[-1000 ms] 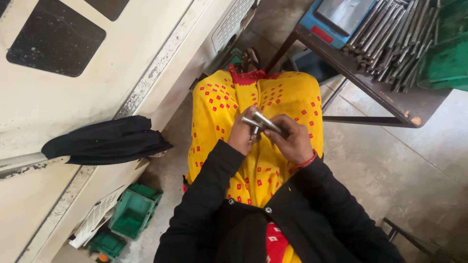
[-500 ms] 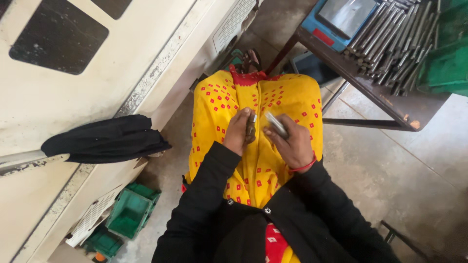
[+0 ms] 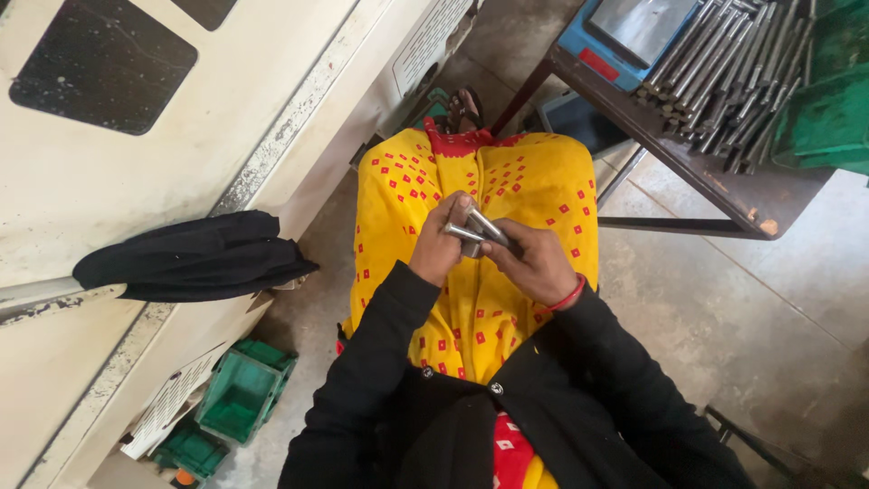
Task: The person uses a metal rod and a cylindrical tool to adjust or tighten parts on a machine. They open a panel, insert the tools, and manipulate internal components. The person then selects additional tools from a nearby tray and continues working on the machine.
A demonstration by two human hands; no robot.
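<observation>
I sit with a yellow, red-dotted cloth [image 3: 507,195] over my lap. My left hand [image 3: 441,246] and my right hand [image 3: 536,263] meet above it, each in a black sleeve. Both grip short shiny metal rods [image 3: 474,230] that cross between the fingers. A red band circles my right wrist. How the rods join is hidden by my fingers.
A cream machine housing [image 3: 181,109] fills the left, with a black cloth [image 3: 195,258] draped on its handle. A dark metal table [image 3: 724,181] at upper right carries several steel rods [image 3: 724,72], a blue scale [image 3: 625,36] and a green crate [image 3: 828,113]. Green bins [image 3: 240,398] stand on the floor.
Half a second ago my hands were slightly apart with a rod in the right hand; now they are together again, with the rods crossed between them.
</observation>
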